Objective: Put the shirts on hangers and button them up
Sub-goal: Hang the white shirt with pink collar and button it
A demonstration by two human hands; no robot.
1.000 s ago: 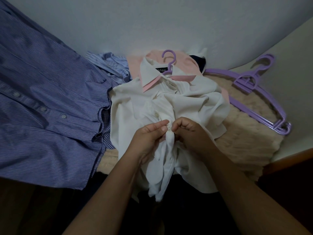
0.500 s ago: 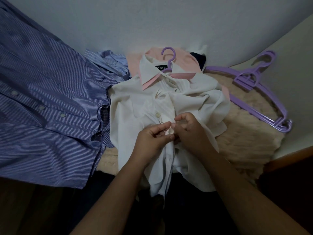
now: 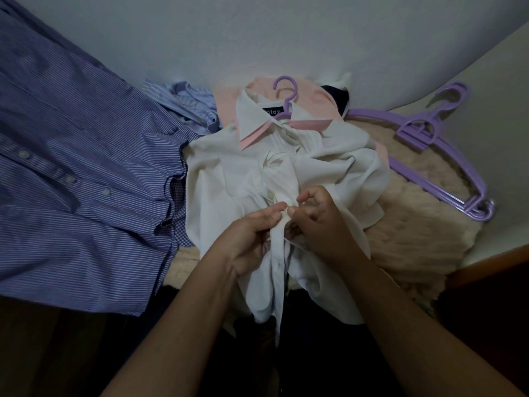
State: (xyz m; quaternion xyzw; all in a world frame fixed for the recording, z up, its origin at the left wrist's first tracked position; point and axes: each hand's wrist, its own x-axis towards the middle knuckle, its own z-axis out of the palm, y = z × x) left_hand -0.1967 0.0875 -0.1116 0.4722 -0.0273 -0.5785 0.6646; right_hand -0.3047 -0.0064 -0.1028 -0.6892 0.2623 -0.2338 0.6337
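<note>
Two hands are busy at the front of a white shirt (image 3: 286,167) that's lying crumpled on a fuzzy cream blanket (image 3: 415,224). Left hand (image 3: 252,233) pinches the placket edge and right hand (image 3: 320,222) pinches the fabric right across from it, fingertips nearly touching just below a fastened button (image 3: 269,193). A purple hanger (image 3: 284,93) hook pokes out of the collar. Blue striped shirt (image 3: 80,181) lies spread out to the left, spare purple hangers (image 3: 435,156) stacked off to the right.

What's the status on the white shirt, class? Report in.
Left hand and right hand pinching white shirt placket. Hanger inside. Nothing in the way.
</note>
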